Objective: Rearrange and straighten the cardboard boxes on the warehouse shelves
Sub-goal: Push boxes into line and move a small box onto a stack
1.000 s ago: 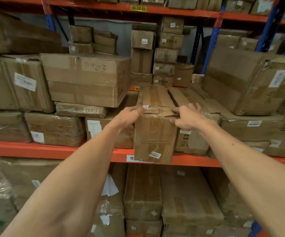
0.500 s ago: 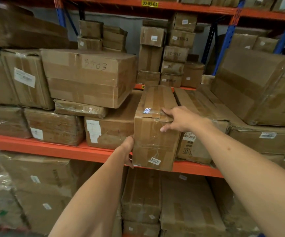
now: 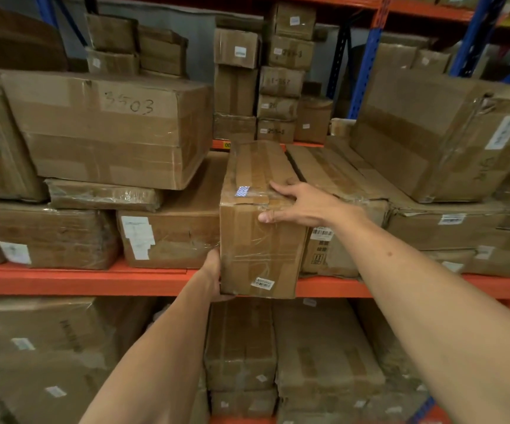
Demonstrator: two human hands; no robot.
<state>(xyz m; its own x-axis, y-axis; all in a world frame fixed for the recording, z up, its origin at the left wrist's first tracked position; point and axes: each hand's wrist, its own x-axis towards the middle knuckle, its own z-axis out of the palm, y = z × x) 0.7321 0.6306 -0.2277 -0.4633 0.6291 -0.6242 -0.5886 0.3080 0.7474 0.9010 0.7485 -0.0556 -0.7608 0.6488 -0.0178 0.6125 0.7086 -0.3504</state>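
A long, narrow taped cardboard box (image 3: 256, 240) lies end-on on the orange shelf beam (image 3: 79, 278), its front end sticking out past the beam. My left hand (image 3: 213, 278) grips its lower left front corner, fingers curled under the bottom edge. My right hand (image 3: 296, 205) lies on its top right front edge, fingers spread over the top and thumb on the front face. To its right sits a similar long box (image 3: 333, 185); on its left a flatter box (image 3: 171, 237) touches it.
A big box marked 3503 (image 3: 109, 127) is stacked at the left on thin wrapped boxes. A large tilted box (image 3: 437, 133) rests at the right. Small boxes (image 3: 278, 81) pile up behind. More boxes (image 3: 308, 356) fill the shelf below. A blue upright (image 3: 367, 56) stands behind.
My left hand dropped from the box's top front edge to its lower left corner. My right hand shifted onto the top right edge. The view moved closer.
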